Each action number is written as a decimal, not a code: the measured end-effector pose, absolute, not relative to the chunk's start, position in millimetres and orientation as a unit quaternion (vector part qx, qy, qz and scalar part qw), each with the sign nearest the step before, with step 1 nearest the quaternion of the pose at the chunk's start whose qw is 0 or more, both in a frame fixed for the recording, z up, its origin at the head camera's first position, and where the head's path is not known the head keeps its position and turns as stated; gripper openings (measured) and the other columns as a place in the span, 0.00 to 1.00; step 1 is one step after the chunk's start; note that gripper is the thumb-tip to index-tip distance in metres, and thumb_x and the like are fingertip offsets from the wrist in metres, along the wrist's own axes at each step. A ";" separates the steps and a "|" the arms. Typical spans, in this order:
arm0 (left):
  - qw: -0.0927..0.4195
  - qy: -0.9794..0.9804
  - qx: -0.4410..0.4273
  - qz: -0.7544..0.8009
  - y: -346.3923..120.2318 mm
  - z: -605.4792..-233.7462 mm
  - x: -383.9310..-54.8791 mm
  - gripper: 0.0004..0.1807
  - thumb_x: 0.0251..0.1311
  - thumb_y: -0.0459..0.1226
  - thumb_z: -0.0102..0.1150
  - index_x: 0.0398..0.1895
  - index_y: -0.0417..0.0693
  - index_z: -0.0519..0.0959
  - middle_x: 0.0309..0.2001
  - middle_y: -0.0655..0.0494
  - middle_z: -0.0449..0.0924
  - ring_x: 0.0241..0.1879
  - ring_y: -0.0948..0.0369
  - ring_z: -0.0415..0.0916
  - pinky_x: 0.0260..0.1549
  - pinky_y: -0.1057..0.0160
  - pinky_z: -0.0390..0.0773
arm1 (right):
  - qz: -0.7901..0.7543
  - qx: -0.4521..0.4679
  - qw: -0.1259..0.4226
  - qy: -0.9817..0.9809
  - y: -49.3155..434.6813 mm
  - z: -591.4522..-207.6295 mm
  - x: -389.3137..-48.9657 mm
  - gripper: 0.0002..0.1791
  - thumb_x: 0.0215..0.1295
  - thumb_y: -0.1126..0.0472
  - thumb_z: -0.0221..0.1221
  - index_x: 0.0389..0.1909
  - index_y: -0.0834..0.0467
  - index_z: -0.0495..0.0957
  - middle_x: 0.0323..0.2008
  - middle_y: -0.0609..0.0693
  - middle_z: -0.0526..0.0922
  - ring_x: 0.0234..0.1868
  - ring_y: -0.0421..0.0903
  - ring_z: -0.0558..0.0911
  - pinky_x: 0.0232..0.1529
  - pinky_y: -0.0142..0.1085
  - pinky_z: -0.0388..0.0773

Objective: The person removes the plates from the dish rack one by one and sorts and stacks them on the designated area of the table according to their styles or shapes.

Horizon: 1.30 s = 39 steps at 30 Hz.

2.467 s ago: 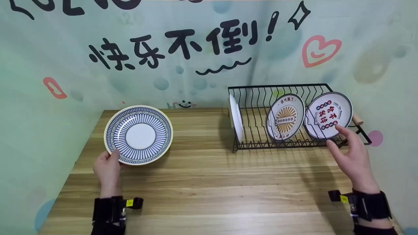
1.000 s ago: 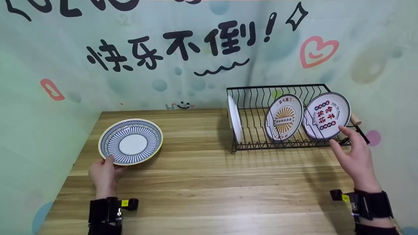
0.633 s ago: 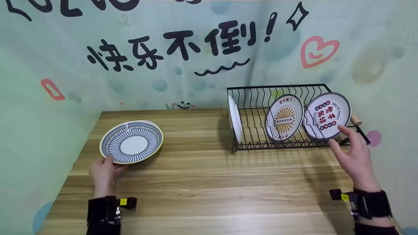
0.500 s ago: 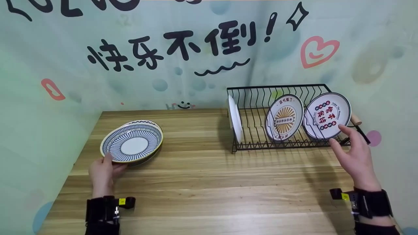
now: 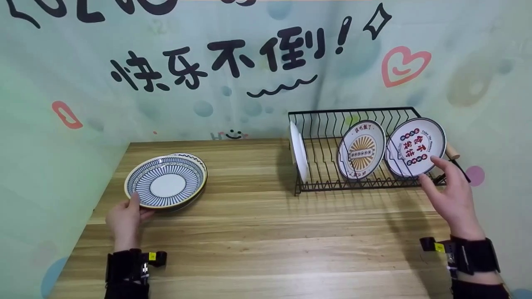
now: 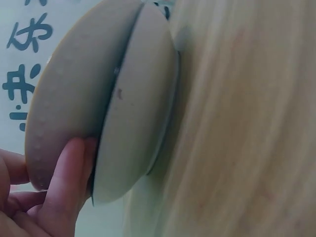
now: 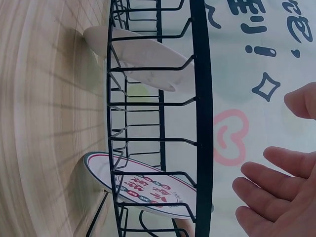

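Note:
My left hand (image 5: 122,218) pinches the near-left rim of a blue-striped plate (image 5: 168,185), thumb on top and fingers underneath. Close beneath that plate is a second deep dish (image 6: 138,108), pale outside; in the head view only its patterned far rim and dark near edge show. In the left wrist view a narrow dark gap runs between the two dishes. My right hand (image 5: 451,195) holds nothing, fingers relaxed, in front of the right end of a black wire dish rack (image 7: 203,118). Nearest to it stands a plate with red lettering (image 5: 413,145).
Also upright in the rack are a plate with an orange sunburst (image 5: 361,151) and a white plate (image 5: 299,151) at the left end. A wooden peg (image 5: 453,151) sticks out at the rack's right. Behind the wooden table (image 5: 249,232) hangs a printed backdrop (image 5: 249,99).
The striped plate has come down and tipped flatter on the left, and the second dish's rim now shows behind it. My left hand has shifted slightly left. The right hand has barely moved.

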<state>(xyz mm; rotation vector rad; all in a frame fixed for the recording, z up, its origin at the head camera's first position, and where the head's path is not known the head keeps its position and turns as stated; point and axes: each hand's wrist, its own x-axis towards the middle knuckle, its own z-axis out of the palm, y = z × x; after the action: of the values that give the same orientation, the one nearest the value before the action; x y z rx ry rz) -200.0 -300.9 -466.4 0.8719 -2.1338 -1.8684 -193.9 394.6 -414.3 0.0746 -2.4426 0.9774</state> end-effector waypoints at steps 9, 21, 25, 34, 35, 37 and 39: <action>0.101 -0.831 0.278 -0.470 -304.3 -466.8 -198.1 0.30 0.73 0.52 0.47 0.57 0.32 0.77 0.26 0.50 0.86 0.25 0.61 0.85 0.33 0.66 0.71 | 0.360 0.026 0.250 -0.899 396.6 -413.2 -195.5 0.30 0.69 0.62 0.58 0.68 0.67 0.65 0.65 0.70 0.68 0.66 0.68 0.64 0.72 0.46 0.53; 0.106 -0.878 0.231 -0.406 -308.6 -465.1 -203.0 0.22 0.70 0.42 0.53 0.48 0.26 0.78 0.25 0.46 0.85 0.23 0.56 0.84 0.36 0.57 0.74 | 0.355 0.009 0.238 -0.904 404.5 -408.6 -205.5 0.30 0.70 0.59 0.57 0.68 0.69 0.64 0.65 0.72 0.67 0.66 0.70 0.63 0.70 0.58 0.53; 0.103 -0.878 0.230 -0.406 -311.1 -468.1 -202.3 0.21 0.69 0.41 0.54 0.48 0.26 0.78 0.25 0.47 0.85 0.23 0.56 0.84 0.31 0.64 0.74 | 0.355 0.005 0.235 -0.905 405.9 -409.2 -207.9 0.30 0.70 0.59 0.57 0.68 0.69 0.63 0.65 0.73 0.66 0.66 0.70 0.62 0.70 0.60 0.53; 0.099 -0.875 0.239 -0.410 -314.8 -472.5 -202.8 0.21 0.68 0.40 0.57 0.48 0.26 0.78 0.24 0.47 0.85 0.22 0.57 0.84 0.31 0.64 0.74 | 0.352 -0.014 0.239 -0.905 409.6 -408.7 -214.0 0.31 0.71 0.58 0.56 0.69 0.69 0.62 0.65 0.72 0.66 0.66 0.70 0.62 0.69 0.61 0.54; 0.096 -0.874 0.241 -0.410 -314.6 -472.6 -203.1 0.21 0.67 0.40 0.57 0.48 0.26 0.77 0.24 0.48 0.85 0.22 0.57 0.83 0.33 0.62 0.74 | 0.352 -0.017 0.239 -0.905 410.1 -408.9 -214.8 0.31 0.71 0.58 0.55 0.69 0.69 0.62 0.65 0.72 0.66 0.66 0.69 0.62 0.69 0.60 0.54; 0.093 -0.875 0.246 -0.406 -314.5 -473.0 -203.3 0.21 0.67 0.41 0.57 0.48 0.27 0.77 0.23 0.49 0.84 0.21 0.58 0.83 0.35 0.58 0.73 | 0.352 -0.020 0.240 -0.905 411.0 -409.7 -216.4 0.31 0.71 0.58 0.55 0.69 0.69 0.62 0.65 0.72 0.66 0.66 0.69 0.62 0.69 0.60 0.54; 0.089 -0.877 0.250 -0.400 -315.1 -473.3 -203.3 0.22 0.67 0.43 0.57 0.48 0.28 0.77 0.21 0.52 0.84 0.20 0.61 0.81 0.35 0.56 0.71 | 0.351 -0.021 0.244 -0.904 411.7 -411.0 -218.1 0.31 0.71 0.59 0.55 0.69 0.70 0.62 0.65 0.73 0.66 0.66 0.70 0.63 0.69 0.60 0.54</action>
<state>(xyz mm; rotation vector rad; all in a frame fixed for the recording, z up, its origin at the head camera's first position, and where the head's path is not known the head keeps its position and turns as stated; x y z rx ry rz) -203.3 -315.1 -473.3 0.7447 -2.6101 -1.1897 -218.1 411.7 -411.0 -0.0584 -2.4693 0.9575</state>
